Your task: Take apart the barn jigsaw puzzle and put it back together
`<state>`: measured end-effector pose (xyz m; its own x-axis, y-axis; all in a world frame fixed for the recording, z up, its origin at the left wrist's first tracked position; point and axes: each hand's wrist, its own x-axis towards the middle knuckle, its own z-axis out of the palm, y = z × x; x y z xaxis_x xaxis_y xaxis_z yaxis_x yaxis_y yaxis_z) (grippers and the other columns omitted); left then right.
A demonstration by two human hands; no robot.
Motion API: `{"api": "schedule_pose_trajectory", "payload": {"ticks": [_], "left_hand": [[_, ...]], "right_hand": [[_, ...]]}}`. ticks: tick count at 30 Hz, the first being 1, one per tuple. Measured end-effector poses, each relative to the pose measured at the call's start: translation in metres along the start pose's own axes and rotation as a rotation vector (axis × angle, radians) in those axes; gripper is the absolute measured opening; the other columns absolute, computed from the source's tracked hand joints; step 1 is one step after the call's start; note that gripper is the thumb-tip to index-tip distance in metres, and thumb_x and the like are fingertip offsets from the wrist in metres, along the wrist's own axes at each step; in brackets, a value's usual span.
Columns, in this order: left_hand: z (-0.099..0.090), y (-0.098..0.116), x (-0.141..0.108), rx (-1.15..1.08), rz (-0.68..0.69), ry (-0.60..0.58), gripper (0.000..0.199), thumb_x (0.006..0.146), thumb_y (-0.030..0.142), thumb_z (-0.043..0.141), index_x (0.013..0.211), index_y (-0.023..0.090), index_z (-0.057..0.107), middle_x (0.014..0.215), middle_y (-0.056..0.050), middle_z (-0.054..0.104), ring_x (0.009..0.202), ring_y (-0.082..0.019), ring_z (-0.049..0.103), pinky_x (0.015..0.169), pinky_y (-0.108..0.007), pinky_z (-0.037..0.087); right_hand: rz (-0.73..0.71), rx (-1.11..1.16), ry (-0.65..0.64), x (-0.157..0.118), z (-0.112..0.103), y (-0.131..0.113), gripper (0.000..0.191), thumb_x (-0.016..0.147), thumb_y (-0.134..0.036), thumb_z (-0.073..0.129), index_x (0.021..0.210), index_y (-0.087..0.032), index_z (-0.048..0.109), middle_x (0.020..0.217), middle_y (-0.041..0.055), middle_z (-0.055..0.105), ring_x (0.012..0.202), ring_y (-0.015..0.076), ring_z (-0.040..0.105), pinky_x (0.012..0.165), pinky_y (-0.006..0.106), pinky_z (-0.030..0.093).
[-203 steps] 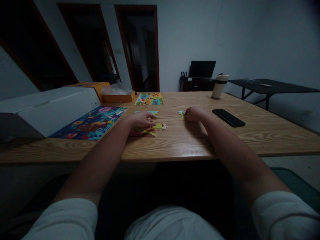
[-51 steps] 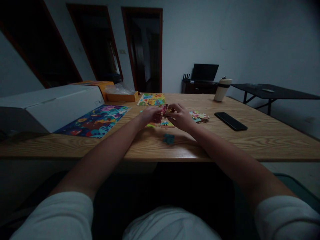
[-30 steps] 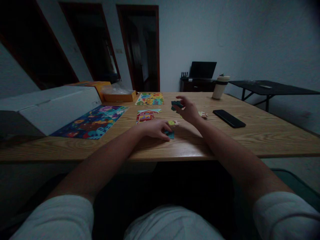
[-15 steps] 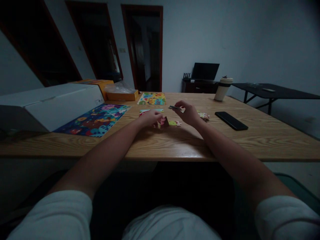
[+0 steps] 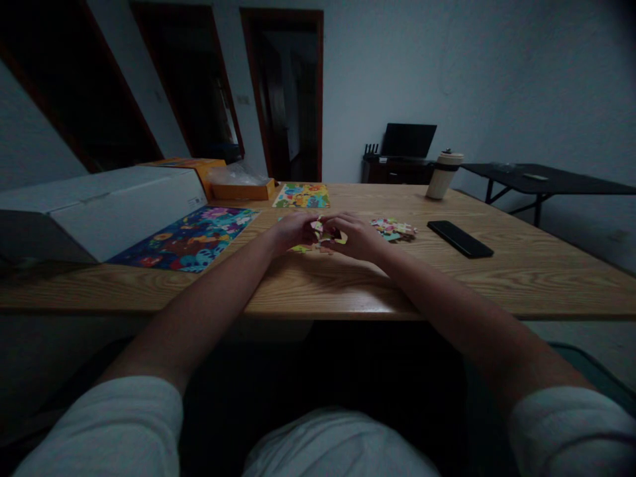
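My left hand [image 5: 294, 230] and right hand [image 5: 354, 236] meet in front of me, just above the wooden counter [image 5: 318, 291]. Both sets of fingers are bent around small jigsaw pieces [image 5: 317, 227], gripping them between the fingertips; I make out pink, white and yellow on them, but I cannot tell how many there are or exactly which fingers bear on which piece.

Below my hands, mostly covered by them, lies a partly joined puzzle [image 5: 301, 249], its yellow-green edge showing beneath my left fingers. Just to the right of my right hand sits a loose pile of puzzle pieces [image 5: 393, 230], pink, cream and teal, some overlapping. Farther right of that hand a black smartphone [image 5: 460, 238] lies flat at a slant, and beyond it stands an upright cream travel cup [image 5: 442, 177] with a dark band.

Past my left hand, a yellow picture sheet [image 5: 303, 196] lies flat. Farther to the left of that hand is a dark blue illustrated sheet [image 5: 186, 240], alongside a long white box [image 5: 124, 205]. Beyond these, an orange box tray [image 5: 243, 191] holds crumpled clear plastic [image 5: 236, 173].
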<state>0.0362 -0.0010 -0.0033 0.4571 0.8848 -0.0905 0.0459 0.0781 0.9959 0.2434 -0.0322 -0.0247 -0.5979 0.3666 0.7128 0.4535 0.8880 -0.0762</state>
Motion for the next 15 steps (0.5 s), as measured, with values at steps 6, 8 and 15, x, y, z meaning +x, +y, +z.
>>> {"api": "schedule_pose_trajectory", "payload": {"ticks": [6,8,15], "left_hand": [[0.002,0.002,-0.002,0.09,0.023,0.031,0.027,0.093,0.038,0.053,0.093,0.015,0.066,0.08,-0.007,0.068,0.058,-0.014,0.06,0.056,-0.025,0.045],[0.002,0.0,-0.001,0.227,0.053,0.057,0.037,0.095,0.046,0.046,0.098,0.016,0.067,0.09,-0.009,0.07,0.063,-0.015,0.061,0.058,-0.027,0.046],[0.002,-0.008,-0.003,1.199,0.368,-0.044,0.045,0.083,0.051,0.062,0.112,0.019,0.071,0.113,-0.01,0.07,0.103,-0.025,0.061,0.089,-0.033,0.043]], "right_hand": [[-0.044,-0.094,-0.005,0.001,0.0,0.003,0.028,0.091,-0.02,0.054,0.118,-0.018,0.062,0.121,0.0113,0.067,0.113,0.0221,0.06,0.096,0.036,0.048],[0.022,-0.142,0.002,0.002,-0.006,0.008,0.029,0.093,-0.019,0.05,0.118,-0.017,0.064,0.116,0.0111,0.069,0.107,0.0212,0.063,0.093,0.034,0.048],[0.64,-0.494,0.053,-0.019,-0.053,0.068,0.037,0.094,-0.021,0.045,0.122,-0.019,0.068,0.117,0.0124,0.071,0.103,0.0278,0.066,0.086,0.038,0.047]]}}
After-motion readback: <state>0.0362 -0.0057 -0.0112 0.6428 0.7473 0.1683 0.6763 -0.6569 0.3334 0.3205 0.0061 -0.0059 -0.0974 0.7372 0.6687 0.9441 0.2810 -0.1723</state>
